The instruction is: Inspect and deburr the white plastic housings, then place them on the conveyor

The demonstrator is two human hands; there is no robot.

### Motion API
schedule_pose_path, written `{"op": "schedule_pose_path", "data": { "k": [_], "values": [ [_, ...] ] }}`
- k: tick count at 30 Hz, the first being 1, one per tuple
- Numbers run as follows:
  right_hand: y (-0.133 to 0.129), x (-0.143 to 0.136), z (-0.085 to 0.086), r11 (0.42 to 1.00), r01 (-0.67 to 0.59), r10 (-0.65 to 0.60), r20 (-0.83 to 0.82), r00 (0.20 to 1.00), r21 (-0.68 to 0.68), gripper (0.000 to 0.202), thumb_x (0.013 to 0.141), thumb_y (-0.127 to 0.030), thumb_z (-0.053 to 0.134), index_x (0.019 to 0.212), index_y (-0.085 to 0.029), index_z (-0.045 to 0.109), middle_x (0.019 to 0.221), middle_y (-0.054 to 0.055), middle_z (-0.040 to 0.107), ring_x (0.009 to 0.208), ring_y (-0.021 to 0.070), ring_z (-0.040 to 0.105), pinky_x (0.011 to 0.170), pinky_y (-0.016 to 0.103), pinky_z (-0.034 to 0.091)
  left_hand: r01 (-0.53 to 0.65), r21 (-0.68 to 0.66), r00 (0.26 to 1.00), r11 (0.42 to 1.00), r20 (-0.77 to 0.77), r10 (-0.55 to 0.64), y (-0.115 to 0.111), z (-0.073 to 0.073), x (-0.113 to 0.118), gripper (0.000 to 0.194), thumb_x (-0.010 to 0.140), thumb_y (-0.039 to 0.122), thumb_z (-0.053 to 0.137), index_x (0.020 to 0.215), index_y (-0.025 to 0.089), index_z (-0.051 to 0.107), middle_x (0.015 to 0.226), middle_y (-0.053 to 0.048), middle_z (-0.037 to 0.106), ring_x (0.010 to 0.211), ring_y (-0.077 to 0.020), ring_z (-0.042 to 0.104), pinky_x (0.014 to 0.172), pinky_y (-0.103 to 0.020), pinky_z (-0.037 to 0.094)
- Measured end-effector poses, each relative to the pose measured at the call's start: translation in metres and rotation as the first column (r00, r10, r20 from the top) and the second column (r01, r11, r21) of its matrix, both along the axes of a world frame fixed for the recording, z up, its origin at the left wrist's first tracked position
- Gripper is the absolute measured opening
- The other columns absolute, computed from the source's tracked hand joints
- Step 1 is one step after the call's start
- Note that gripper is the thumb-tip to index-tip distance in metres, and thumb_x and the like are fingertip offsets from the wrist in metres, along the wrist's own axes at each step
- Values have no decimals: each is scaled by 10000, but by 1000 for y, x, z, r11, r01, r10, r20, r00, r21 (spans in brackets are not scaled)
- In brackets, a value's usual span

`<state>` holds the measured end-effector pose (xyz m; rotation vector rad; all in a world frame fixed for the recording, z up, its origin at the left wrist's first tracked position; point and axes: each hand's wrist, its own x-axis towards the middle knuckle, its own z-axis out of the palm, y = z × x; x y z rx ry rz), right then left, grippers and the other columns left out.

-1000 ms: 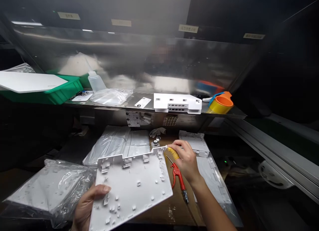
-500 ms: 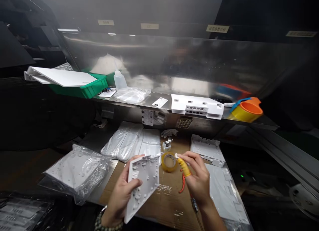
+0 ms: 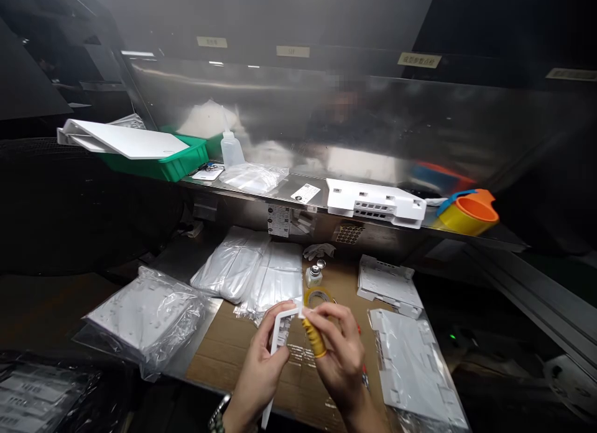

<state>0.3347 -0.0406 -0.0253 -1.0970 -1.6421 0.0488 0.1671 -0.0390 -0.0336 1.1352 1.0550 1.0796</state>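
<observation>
My left hand [image 3: 263, 358] grips a white plastic housing panel [image 3: 276, 333], turned nearly edge-on, with ribs and clips on its inner side. My right hand [image 3: 340, 352], its thumb wrapped in a yellow finger cover [image 3: 314, 338], pinches a small white wad [image 3: 301, 312] against the panel's upper corner. What the wad is made of is too small to tell. Just beyond the fingers lies a roll of yellowish tape [image 3: 318, 292], partly hidden. Behind that stands a small bottle with a metal pump top [image 3: 314, 276]. A red-handled tool [image 3: 364, 376] is mostly covered by my right hand.
Bagged white panels lie at left [image 3: 135, 308] and right [image 3: 415, 364], with stacked plastic bags [image 3: 233, 265] behind. Cardboard [image 3: 219, 352] covers the bench. A metal shelf above carries a green bin [image 3: 172, 165], a squeeze bottle [image 3: 232, 150], a white housing [image 3: 375, 203] and tape rolls [image 3: 466, 214].
My left hand has turned the panel from showing its inside to nearly edge-on. The right hand has moved left, bringing the white wad to the panel's corner. The view has shifted slightly.
</observation>
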Motion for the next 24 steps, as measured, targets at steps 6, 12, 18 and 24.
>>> {"op": "schedule_pose_path", "data": {
  "k": [6, 12, 18, 24],
  "values": [
    [38, 21, -74, 974, 197, -198, 2, 980, -113, 265, 970, -136, 544, 1127, -223, 739, 1015, 75, 661, 947, 213, 641, 787, 362, 568, -89, -206, 993, 975, 64, 104, -3, 6, -14, 641, 704, 104, 622, 1326, 258, 643, 1362, -58, 672, 1008, -224, 682, 857, -288, 511],
    [86, 38, -172, 908, 239, -225, 83, 971, -344, 180, 1001, -365, 618, 1011, -201, 693, 975, 34, 696, 839, 158, 659, 755, 328, 581, -134, -500, 930, 855, 233, 283, -9, 21, -49, 989, 627, 79, 770, 1522, 351, 453, 1204, -68, 763, 727, -234, 749, 620, -301, 572],
    [58, 64, -200, 752, 320, -311, 118, 943, -577, 232, 966, -352, 623, 1145, -210, 668, 1221, 104, 678, 1146, 259, 635, 999, 459, 519, -65, -637, 815, 768, 411, 409, -26, -7, -121, 1101, 621, -9, 758, 1583, 346, 358, 1220, -79, 783, 1038, -377, 757, 957, -524, 590],
    [-10, 119, -208, 431, 363, -490, 124, 863, -826, 331, 668, -277, 643, 973, -149, 663, 1014, 210, 704, 1155, 432, 636, 973, 547, 483, -311, -636, 634, 706, 415, 653, -44, -71, -180, 921, 594, 233, 811, 1474, 314, 551, 988, -30, 837, 1182, -449, 677, 1021, -591, 558]
  ]
}}
